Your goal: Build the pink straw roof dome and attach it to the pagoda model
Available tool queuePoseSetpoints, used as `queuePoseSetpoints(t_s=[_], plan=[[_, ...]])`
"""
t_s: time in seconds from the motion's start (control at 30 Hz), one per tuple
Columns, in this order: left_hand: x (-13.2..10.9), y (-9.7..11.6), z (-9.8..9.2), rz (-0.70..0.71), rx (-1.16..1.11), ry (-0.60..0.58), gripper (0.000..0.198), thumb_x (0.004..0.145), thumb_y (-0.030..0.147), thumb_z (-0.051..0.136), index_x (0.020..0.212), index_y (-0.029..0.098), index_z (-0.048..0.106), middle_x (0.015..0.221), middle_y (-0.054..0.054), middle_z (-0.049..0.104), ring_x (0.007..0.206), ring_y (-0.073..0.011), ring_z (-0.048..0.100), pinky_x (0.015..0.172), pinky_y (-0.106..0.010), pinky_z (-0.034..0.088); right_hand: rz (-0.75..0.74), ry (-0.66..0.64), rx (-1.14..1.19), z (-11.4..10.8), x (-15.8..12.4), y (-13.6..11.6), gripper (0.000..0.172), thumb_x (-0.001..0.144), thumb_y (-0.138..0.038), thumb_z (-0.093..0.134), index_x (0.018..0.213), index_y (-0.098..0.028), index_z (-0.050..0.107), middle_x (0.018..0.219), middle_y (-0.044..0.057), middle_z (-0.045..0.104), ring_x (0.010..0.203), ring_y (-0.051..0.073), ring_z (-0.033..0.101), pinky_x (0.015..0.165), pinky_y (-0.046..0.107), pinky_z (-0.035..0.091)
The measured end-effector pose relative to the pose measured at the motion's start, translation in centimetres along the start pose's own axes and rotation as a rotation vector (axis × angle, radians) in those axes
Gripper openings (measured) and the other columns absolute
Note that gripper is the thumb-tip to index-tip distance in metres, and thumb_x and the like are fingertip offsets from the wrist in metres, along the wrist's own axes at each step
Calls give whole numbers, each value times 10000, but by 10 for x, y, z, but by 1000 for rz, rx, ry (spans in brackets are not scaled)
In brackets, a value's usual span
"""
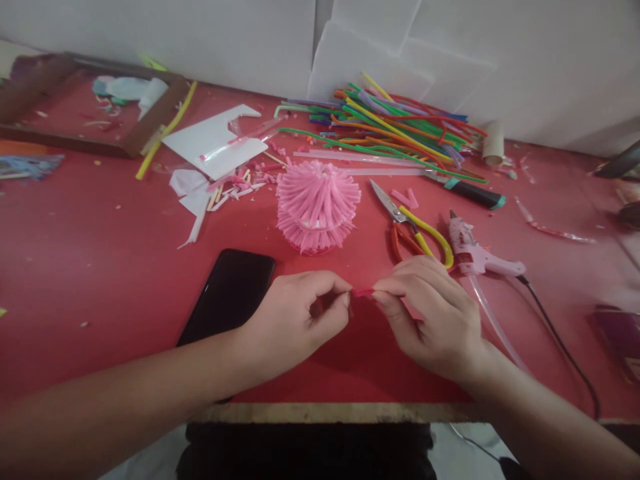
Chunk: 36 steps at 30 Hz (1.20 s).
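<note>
Left hand (299,312) and right hand (436,319) pinch opposite ends of short red piece (363,292), in front of pink fringed model (319,200).

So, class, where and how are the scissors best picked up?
By the handles, probably coming from the near side with the right hand. The scissors lie with their blades pointing away and the handles towards that hand; the glue gun sits just right of them, so a reach from there looks tighter.

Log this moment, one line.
left hand: pinching red piece | right hand: pinching other end | ahead: pink fringed object | beyond right hand: scissors | beside left hand: black phone
</note>
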<state>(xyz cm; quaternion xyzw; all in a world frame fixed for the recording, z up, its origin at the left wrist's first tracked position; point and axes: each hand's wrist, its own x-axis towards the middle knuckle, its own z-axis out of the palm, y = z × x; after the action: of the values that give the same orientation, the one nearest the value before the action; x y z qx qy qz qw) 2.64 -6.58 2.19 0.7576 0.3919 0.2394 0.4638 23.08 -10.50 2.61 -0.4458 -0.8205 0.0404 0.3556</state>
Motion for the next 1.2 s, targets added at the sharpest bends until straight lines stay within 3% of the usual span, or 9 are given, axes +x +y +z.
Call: queuePoseSetpoints(t_s=[0.23,0.43,0.67,0.87,1.03,1.2], plan=[[2,1,-4,-65,-378,-152,160,886,197,547,762,171,645,657,35,653,516,-53,538,500,-152,431,118,-23,92,-2,4,0,147,946,-148,526,833,-193,608,721,35,646,699,171,606,658,311,495],[1,3,-2,-148,-553,-156,129,889,184,530,812,172,633,661,31,642,514,-59,543,500,-158,454,121,-30,178,-5,7,0,153,940,-140,521,824,-194,604,709,34,627,681,163,588,634,303,492],[4,1,-3,-194,-523,-210,145,937,235,500,887,171,620,747,33,615,555,-55,574,543,-159,495,23,-57,173,-4,4,4,117,923,-124,536,847,-179,605,731,42,624,709,174,580,676,341,481],[5,0,-1,-136,-402,-184,152,927,319,581,862,183,597,731,48,573,549,-54,572,505,-144,460,131,-91,216,-3,2,3,139,932,-135,536,814,-178,597,713,32,602,688,153,552,641,308,467],[6,0,-1,-132,-306,-213,145,934,234,527,810,180,577,661,54,576,540,-53,534,525,-147,428,150,-107,248,-3,2,2,151,937,-138,534,815,-174,615,700,25,597,676,143,538,641,296,462],[7,-2,-2,-165,-442,-262,159,937,290,555,828,175,569,766,34,637,559,-47,541,545,-155,450,153,-103,244,-4,2,2,157,942,-154,533,805,-170,607,696,26,595,671,145,535,639,296,457]])
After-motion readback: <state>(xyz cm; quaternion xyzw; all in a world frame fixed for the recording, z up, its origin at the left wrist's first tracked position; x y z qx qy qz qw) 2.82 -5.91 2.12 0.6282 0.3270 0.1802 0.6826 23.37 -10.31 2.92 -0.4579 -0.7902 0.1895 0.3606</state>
